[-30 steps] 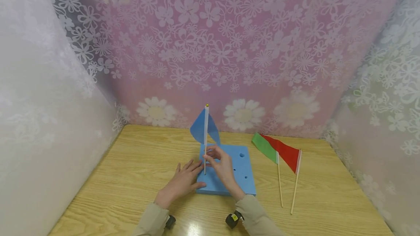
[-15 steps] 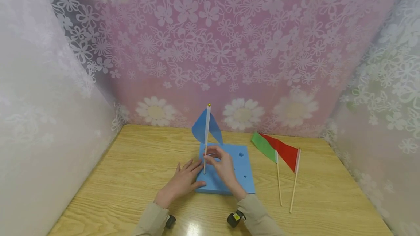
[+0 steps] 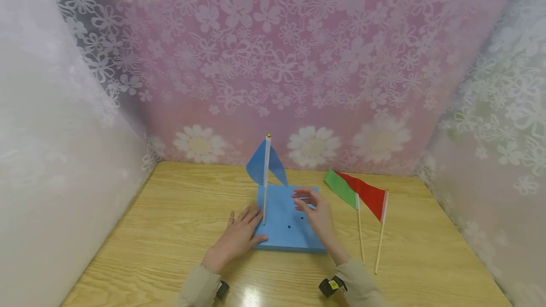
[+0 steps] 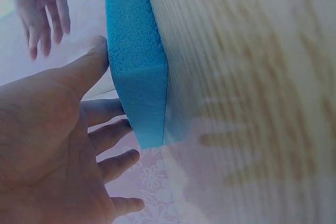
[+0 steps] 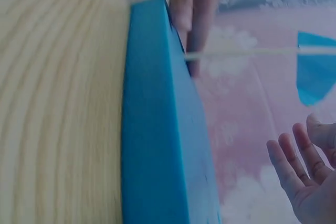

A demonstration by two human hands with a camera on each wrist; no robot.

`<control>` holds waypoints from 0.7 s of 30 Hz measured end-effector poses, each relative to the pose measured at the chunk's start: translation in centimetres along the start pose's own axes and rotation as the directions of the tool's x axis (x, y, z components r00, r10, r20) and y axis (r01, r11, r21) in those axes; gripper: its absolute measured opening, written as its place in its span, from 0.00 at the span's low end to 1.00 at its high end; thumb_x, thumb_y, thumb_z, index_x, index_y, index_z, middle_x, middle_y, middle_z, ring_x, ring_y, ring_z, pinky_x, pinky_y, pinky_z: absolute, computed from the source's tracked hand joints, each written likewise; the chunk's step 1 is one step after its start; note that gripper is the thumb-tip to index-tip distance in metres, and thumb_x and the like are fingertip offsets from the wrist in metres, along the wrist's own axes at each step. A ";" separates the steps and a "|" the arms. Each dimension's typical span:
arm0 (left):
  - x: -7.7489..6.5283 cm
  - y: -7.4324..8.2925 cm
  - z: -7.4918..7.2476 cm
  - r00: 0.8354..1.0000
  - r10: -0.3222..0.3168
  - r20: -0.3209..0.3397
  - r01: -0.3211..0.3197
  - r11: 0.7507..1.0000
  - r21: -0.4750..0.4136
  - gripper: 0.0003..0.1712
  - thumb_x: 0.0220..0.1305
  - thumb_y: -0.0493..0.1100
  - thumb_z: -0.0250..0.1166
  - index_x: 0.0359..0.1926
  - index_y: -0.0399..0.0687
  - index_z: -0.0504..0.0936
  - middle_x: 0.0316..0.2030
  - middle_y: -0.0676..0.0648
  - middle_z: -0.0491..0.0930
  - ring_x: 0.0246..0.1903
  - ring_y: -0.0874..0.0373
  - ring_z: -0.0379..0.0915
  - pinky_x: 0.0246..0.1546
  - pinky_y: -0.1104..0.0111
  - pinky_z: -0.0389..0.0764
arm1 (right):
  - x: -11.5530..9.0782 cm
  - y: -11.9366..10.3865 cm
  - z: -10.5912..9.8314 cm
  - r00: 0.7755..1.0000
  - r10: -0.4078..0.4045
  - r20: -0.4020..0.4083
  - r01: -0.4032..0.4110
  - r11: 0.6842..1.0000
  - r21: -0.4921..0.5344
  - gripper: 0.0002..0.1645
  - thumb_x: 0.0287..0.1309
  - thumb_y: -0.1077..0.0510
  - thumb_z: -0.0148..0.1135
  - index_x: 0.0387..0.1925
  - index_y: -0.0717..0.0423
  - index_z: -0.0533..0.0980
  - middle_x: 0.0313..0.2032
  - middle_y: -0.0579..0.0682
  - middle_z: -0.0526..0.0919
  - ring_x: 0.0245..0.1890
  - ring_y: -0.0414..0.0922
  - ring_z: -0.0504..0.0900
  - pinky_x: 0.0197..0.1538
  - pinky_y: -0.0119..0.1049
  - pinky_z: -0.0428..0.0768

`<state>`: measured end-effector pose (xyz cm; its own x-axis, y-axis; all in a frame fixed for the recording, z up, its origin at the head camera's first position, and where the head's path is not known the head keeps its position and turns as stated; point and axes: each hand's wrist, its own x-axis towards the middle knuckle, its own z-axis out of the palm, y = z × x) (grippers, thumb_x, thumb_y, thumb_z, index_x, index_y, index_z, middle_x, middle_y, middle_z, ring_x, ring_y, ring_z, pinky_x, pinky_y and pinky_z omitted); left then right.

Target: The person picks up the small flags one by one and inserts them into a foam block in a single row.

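Note:
A blue flag [image 3: 260, 162] on a thin wooden stick stands upright in the left part of a blue foam block [image 3: 277, 238] with small holes. My left hand [image 3: 239, 235] lies with spread fingers at the block's left edge; in the left wrist view its thumb and fingertips touch the foam block [image 4: 137, 51]. Over the right half of the block hovers my right hand [image 3: 317, 217], fingers loosely bent and holding nothing. The right wrist view shows this right hand [image 5: 310, 169] apart from the stick of the blue flag [image 5: 315, 72].
A green flag [image 3: 341, 188] and a red flag [image 3: 371, 198] on wooden sticks lie partly overlapping on the wood-grain table [image 3: 179, 193], right of the block. A pink flowered cloth [image 3: 239, 84] hangs behind the table, with pale walls at both sides.
My right hand has let go of the blue flag's stick and moved right over the block. The flag stays upright. My left hand has kept its place.

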<state>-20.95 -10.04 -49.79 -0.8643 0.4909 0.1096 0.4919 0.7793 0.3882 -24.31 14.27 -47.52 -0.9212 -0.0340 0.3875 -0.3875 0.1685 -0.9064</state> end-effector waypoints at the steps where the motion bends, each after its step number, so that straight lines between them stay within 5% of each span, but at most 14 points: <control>1: 0.0 0.1 0.0 1.000 -0.003 0.001 0.003 1.000 -0.004 0.40 0.72 0.57 0.62 0.74 0.38 0.65 0.75 0.37 0.59 0.75 0.33 0.50 0.66 0.27 0.51 | 0.0 0.1 -0.8 1.000 0.004 -0.017 -0.004 1.000 0.000 0.16 0.63 0.69 0.66 0.52 0.67 0.80 0.45 0.64 0.86 0.42 0.59 0.86 0.43 0.36 0.87; 11: 0.0 0.0 0.1 1.000 -0.007 -0.011 0.007 1.000 -0.012 0.39 0.72 0.56 0.62 0.75 0.38 0.65 0.75 0.36 0.59 0.75 0.33 0.49 0.66 0.27 0.50 | 0.1 1.4 -8.9 0.989 0.006 -0.150 -0.021 0.995 -0.101 0.16 0.66 0.69 0.64 0.54 0.70 0.78 0.47 0.70 0.83 0.35 0.31 0.84 0.39 0.31 0.86; 16: 0.0 0.0 0.1 1.000 -0.003 -0.007 0.003 1.000 -0.007 0.39 0.72 0.56 0.63 0.74 0.38 0.66 0.75 0.36 0.59 0.75 0.33 0.50 0.66 0.27 0.51 | -0.3 2.4 -12.5 0.977 0.082 -0.195 -0.119 0.975 -0.190 0.18 0.69 0.66 0.63 0.56 0.69 0.77 0.48 0.68 0.83 0.33 0.28 0.83 0.38 0.33 0.87; 21: 0.0 0.0 0.3 1.000 -0.005 -0.010 0.005 1.000 -0.010 0.40 0.71 0.56 0.63 0.74 0.38 0.66 0.75 0.36 0.59 0.75 0.33 0.50 0.66 0.27 0.51 | -1.0 2.9 -15.2 0.971 0.177 -0.159 -0.225 0.897 -0.380 0.19 0.69 0.66 0.62 0.58 0.70 0.75 0.50 0.71 0.82 0.35 0.40 0.87 0.37 0.38 0.88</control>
<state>-20.91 -9.98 -50.07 -0.8676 0.4834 0.1169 0.4868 0.7775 0.3982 -23.96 29.71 -47.95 -0.9579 0.1529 0.2430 -0.1271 0.5331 -0.8364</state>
